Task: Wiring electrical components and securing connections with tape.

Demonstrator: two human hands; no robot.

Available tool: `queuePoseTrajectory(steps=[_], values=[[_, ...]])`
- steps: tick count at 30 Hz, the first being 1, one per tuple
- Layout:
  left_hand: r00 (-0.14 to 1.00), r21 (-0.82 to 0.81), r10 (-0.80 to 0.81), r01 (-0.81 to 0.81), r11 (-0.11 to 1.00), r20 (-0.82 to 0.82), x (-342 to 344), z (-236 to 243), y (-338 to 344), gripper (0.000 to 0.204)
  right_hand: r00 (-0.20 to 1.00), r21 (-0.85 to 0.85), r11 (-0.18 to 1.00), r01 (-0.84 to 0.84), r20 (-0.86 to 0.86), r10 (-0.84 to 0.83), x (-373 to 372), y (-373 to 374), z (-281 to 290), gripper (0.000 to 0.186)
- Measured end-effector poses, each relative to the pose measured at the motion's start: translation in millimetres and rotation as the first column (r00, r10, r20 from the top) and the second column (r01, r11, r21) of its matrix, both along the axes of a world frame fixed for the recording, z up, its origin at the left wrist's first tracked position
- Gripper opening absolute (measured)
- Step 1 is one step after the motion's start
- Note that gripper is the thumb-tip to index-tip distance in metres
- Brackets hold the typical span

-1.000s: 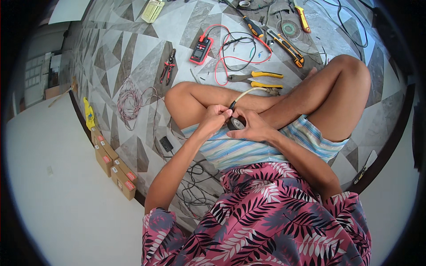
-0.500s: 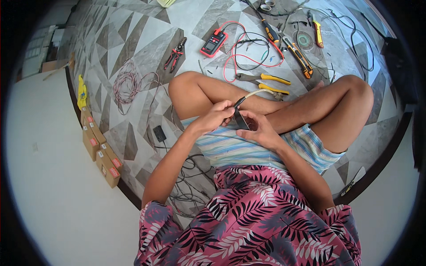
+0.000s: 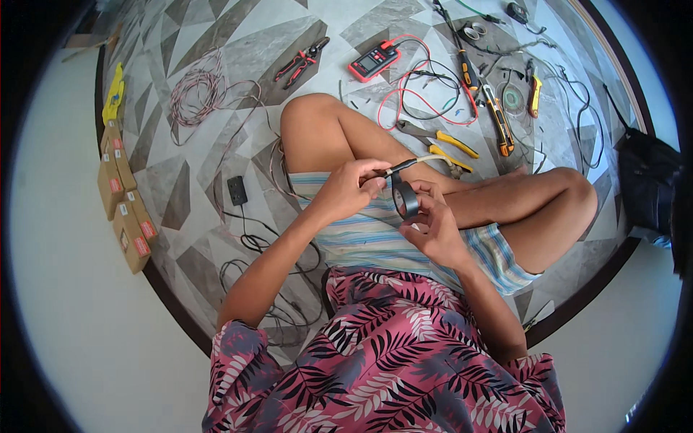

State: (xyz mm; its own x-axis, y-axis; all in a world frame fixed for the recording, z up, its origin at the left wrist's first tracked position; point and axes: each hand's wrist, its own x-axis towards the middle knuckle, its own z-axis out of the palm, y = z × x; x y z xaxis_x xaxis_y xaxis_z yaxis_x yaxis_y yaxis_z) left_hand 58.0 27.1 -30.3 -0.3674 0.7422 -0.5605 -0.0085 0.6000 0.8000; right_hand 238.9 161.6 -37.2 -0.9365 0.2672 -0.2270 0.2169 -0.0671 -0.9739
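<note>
My left hand point(image 3: 350, 190) pinches a cable near its black-wrapped stretch point(image 3: 403, 167), in front of my lap. Beyond that wrap, a pale length of the cable point(image 3: 437, 155) curves away over my shin. A roll of black electrical tape point(image 3: 405, 200) hangs close under the wrap, its round hole facing left. The fingers of my right hand point(image 3: 437, 229) are closed on the roll's right side. Tape seems to run from the roll up to the cable, though the exact join is too small to tell. Yellow-handled pliers point(image 3: 456, 144) lie just past my shin.
On the patterned floor lie a red multimeter point(image 3: 375, 60), red-handled pliers point(image 3: 302, 62), a utility knife point(image 3: 498, 121), a screwdriver point(image 3: 468, 71) and a wire coil point(image 3: 198, 92). Cardboard boxes point(image 3: 133, 229) line the left wall. A black bag point(image 3: 650, 177) is at right.
The tape roll has turned, so its hole now shows. My right hand has lowered slightly and shifted its fingers round the roll. The whole view has tilted a little.
</note>
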Motion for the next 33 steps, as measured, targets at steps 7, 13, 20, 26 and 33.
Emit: queuePoseTrajectory(steps=[7,13,20,26,33], values=[[0.928,0.251,0.041,0.058,0.966,-0.371,9.4,-13.4,-7.8,0.035,0.977,0.257,0.943,-0.211,0.042,0.207,-15.6,15.5,15.9,0.027],[0.889,0.261,0.019,0.113,0.959,-0.458,15.0,-7.8,-5.6,0.015,0.913,-0.156,0.925,-0.345,0.173,0.370,-56.6,45.8,37.4,0.017],[0.898,0.426,0.319,-0.172,0.888,-0.303,21.7,-9.3,0.4,0.027,0.937,0.498,0.797,-0.342,0.248,0.246,-115.4,68.8,20.0,0.044],[0.925,0.461,0.235,-0.075,0.884,-0.299,10.5,-7.2,-9.8,0.028,0.747,-0.047,0.822,-0.567,0.391,0.538,-100.8,85.7,27.8,0.052],[0.623,0.549,0.369,0.118,0.828,-0.690,17.4,2.2,-3.3,0.029,0.784,-0.141,0.869,-0.474,0.380,0.490,-88.8,87.3,32.0,0.028]])
